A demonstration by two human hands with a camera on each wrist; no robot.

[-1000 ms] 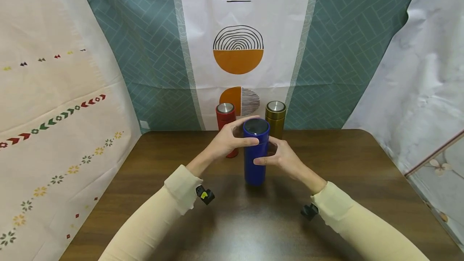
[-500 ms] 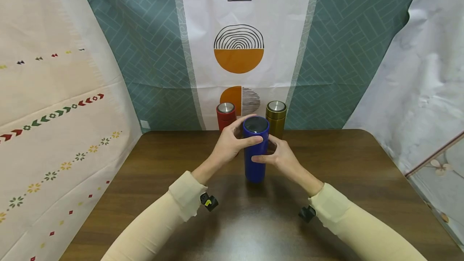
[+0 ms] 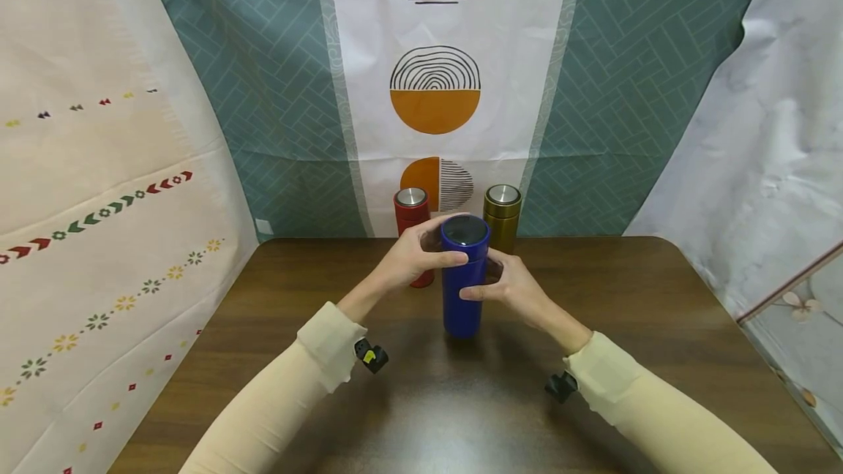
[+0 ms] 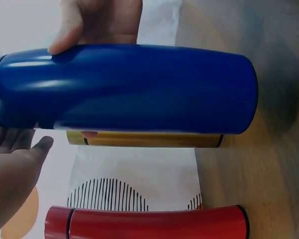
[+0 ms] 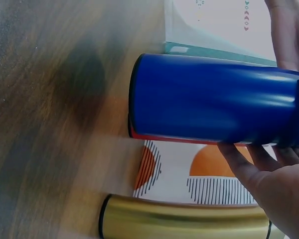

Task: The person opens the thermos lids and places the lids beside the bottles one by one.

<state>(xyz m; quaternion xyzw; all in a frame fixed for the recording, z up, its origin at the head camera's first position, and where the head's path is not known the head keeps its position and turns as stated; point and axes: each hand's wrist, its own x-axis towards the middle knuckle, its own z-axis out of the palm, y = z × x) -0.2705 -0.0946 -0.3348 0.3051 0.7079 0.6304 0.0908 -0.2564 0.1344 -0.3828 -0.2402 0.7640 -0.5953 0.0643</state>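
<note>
One blue flask is between the left hand, gripping its top, and right hand, gripping lower.

The tall blue cylindrical flask is smooth and glossy, its round dark top glassy-looking. Near the far edge of the brown wood-grain worktop, which shines towards its near edge, the red cylindrical flask looks smooth, the gold cylindrical flask satiny and metallic; both have silvery metal-looking tops.
</note>
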